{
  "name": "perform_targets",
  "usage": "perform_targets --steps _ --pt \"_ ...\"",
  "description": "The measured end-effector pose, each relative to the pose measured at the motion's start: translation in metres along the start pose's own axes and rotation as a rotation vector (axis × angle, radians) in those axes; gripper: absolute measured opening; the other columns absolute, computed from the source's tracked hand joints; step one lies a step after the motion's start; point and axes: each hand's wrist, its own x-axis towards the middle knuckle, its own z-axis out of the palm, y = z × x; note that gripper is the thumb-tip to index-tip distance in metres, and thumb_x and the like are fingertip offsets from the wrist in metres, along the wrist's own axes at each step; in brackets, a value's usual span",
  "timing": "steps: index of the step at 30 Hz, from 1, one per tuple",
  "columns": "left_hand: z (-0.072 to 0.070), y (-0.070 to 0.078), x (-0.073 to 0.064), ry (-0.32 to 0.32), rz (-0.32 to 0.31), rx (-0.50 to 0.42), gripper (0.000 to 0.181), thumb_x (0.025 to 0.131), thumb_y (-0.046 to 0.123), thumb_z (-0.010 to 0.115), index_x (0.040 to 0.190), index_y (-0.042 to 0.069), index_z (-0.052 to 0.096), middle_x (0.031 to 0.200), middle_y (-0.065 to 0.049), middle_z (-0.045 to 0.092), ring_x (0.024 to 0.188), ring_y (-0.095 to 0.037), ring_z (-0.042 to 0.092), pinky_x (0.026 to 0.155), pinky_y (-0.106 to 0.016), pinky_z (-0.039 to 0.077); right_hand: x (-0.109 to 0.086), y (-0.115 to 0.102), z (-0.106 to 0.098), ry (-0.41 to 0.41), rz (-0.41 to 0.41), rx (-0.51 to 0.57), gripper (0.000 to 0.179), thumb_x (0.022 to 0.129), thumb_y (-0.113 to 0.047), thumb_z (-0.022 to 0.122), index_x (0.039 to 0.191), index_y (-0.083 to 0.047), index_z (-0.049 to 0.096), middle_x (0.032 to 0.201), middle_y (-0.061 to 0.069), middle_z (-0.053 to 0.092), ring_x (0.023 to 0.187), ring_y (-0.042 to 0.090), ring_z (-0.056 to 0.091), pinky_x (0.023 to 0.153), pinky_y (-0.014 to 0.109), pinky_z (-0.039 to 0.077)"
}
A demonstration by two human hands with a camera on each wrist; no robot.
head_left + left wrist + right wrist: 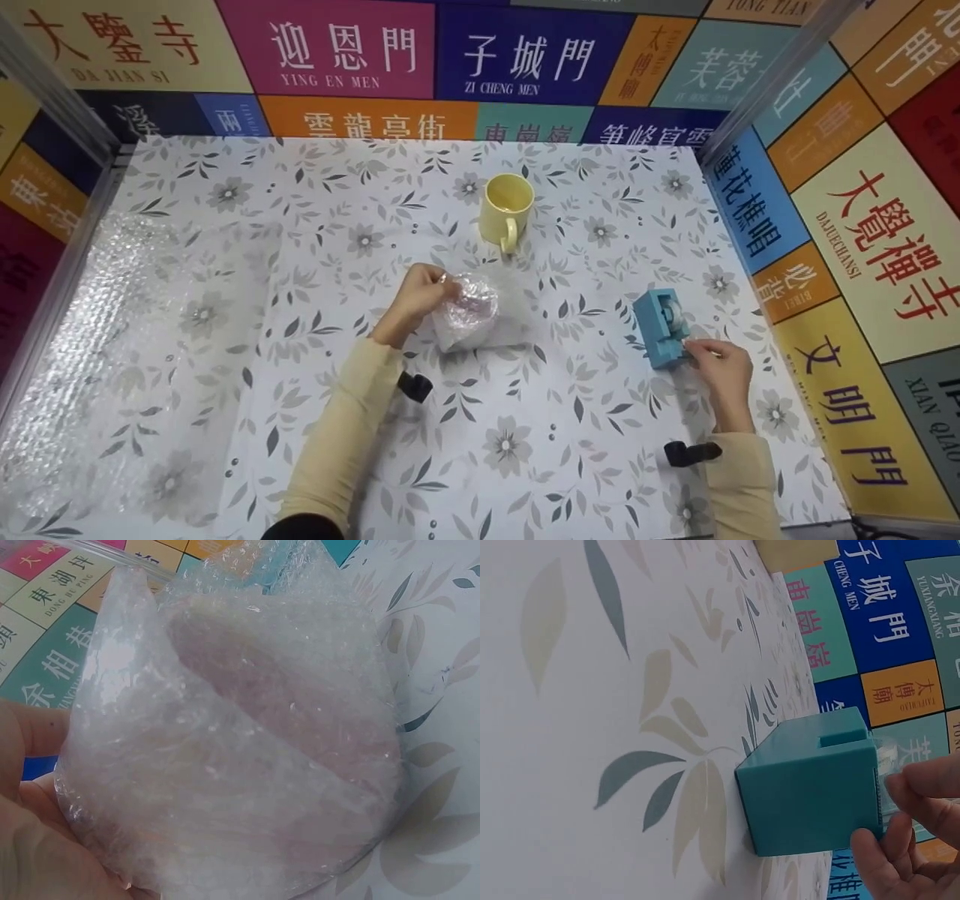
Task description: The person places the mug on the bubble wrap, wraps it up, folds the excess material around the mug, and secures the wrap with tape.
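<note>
A pinkish object in bubble wrap [471,311] rests on the table, its shape blurred by the wrap. My left hand [421,294] grips the wrap at its upper left side, and the wrist view shows thumb and fingers around the bundle's edge [247,742]. Over to the right stands a blue-green tape dispenser [660,328] with a roll of clear tape [676,315] in it. At its front end my right hand [724,371] pinches the tape end by the serrated cutter; in the right wrist view fingertips [900,791] sit close against the dispenser [810,799].
A yellow mug [504,214] stands upright behind the wrapped bundle, handle toward me. A large sheet of bubble wrap [150,360] lies flat along the left of the flower-patterned table [525,495]. Printed panels [337,52] wall in the back and sides.
</note>
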Motion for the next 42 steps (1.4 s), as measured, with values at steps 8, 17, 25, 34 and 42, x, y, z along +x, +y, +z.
perform_targets --steps 8,17,25,34,42 --pt "0.000 -0.001 0.001 -0.004 0.019 0.011 0.031 0.071 -0.012 0.053 0.049 0.009 0.045 0.044 0.007 0.036 0.040 -0.004 0.029 0.038 -0.015 0.026 0.011 0.017 -0.009 -0.089 0.113 0.285 0.010 0.082 -0.011 0.066 0.083 -0.002 0.070 0.079 0.000 0.063 0.066 0.011 0.060 0.059 0.021 0.051" --pt "-0.004 0.002 0.000 0.013 -0.004 0.016 0.031 0.071 -0.012 0.053 0.050 0.009 0.044 0.044 0.005 0.036 0.039 -0.005 0.029 0.037 -0.016 0.025 -0.006 -0.020 -0.014 -0.162 0.120 0.061 0.020 0.088 -0.016 0.058 0.090 0.003 0.065 0.074 -0.004 0.061 0.068 0.007 0.058 0.061 0.020 0.051" --pt "-0.002 0.001 0.000 0.018 -0.010 0.032 0.026 0.071 -0.011 0.054 0.053 0.008 0.050 0.045 0.005 0.042 0.041 -0.004 0.033 0.039 -0.016 0.029 -0.013 -0.012 -0.009 -0.063 0.127 0.172 0.014 0.084 -0.005 0.055 0.076 0.000 0.064 0.065 -0.002 0.062 0.065 0.009 0.062 0.060 0.018 0.051" --pt "-0.001 0.008 -0.004 -0.003 -0.047 -0.003 0.020 0.072 -0.012 0.054 0.058 0.002 0.052 0.049 0.003 0.045 0.043 -0.005 0.036 0.041 -0.016 0.032 -0.020 0.002 -0.012 -0.100 0.062 0.242 0.010 0.085 -0.005 0.059 0.081 0.001 0.066 0.071 -0.004 0.063 0.071 0.008 0.064 0.068 0.017 0.051" --pt "0.000 0.001 -0.001 0.002 -0.040 -0.009 0.021 0.072 -0.011 0.054 0.058 0.004 0.053 0.051 0.003 0.046 0.045 -0.006 0.037 0.042 -0.016 0.033 -0.030 0.019 -0.008 -0.058 -0.094 0.188 0.013 0.083 -0.004 0.062 0.081 0.009 0.066 0.077 -0.008 0.064 0.075 0.002 0.057 0.066 0.013 0.046"
